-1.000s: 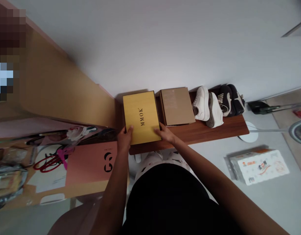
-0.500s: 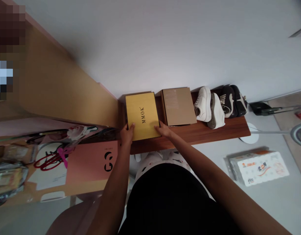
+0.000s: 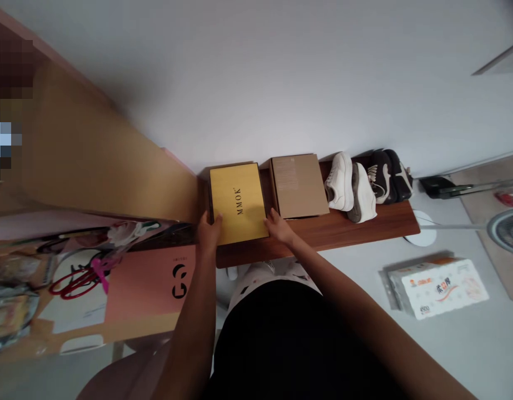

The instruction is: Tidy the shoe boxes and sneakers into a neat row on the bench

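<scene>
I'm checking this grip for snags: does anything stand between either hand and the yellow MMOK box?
Nothing visible: the left hand and right hand touch opposite sides of the yellow MMOK box; the brown cardboard box lies beside it.

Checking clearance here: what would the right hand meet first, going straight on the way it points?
The yellow box: the right hand points up and left in the picture, at the box's right edge; how firmly its fingers touch is hard to tell.

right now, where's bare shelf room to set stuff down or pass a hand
Free: the front of the shelf before the brown box and white shoes, plus the narrow gap between brown box and yellow box, behind the right hand. Crowded: the back, from yellow box to black shoes.
</scene>
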`<state>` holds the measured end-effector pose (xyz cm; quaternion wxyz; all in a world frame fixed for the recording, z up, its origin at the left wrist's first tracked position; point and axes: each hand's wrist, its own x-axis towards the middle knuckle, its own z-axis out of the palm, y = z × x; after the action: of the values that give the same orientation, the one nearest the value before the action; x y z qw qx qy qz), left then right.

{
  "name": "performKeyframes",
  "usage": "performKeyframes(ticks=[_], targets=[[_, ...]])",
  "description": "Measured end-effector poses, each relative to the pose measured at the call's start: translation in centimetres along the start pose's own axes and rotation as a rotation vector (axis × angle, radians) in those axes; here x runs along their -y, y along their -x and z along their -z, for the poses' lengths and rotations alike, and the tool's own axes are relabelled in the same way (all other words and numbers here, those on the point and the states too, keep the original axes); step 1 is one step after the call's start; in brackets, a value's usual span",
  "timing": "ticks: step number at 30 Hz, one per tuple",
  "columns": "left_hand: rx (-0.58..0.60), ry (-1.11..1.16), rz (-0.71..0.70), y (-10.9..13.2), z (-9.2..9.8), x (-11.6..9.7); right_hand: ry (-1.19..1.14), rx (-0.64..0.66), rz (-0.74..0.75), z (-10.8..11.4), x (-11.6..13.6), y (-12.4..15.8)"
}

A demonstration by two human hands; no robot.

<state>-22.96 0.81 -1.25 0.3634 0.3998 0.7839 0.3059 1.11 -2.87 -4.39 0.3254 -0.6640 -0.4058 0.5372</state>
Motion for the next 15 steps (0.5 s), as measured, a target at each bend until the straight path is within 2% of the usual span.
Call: performKeyframes(ticks=[3,6,9,11,13,15], targets=[[-0.039,0.085,-0.022,0.5,-0.3,-2.2,-0.092,-0.077,0.055,3.6,0.6,1.1],[0.061,0.207,-0.092,2.3,-2.6,-4.9,-0.146,-0.175,0.093,9.0,1.3,1.8],[0.234,0.291,-0.108,4.8,-6.6,-7.1,-0.112,-0.289,0.078,14.2,1.6,1.7],[0.341,0.321,-0.076,6.1,-9.9,-8.2,-0.069,-0.340,0.046,16.9,1.5,1.3],[0.403,0.320,-0.019,6.8,-13.0,-8.8,-0.020,-0.359,0.002,18.7,1.1,0.5],[0.404,0.266,0.029,6.8,-15.6,-9.1,0.037,-0.363,-0.054,19.7,0.7,-0.5]])
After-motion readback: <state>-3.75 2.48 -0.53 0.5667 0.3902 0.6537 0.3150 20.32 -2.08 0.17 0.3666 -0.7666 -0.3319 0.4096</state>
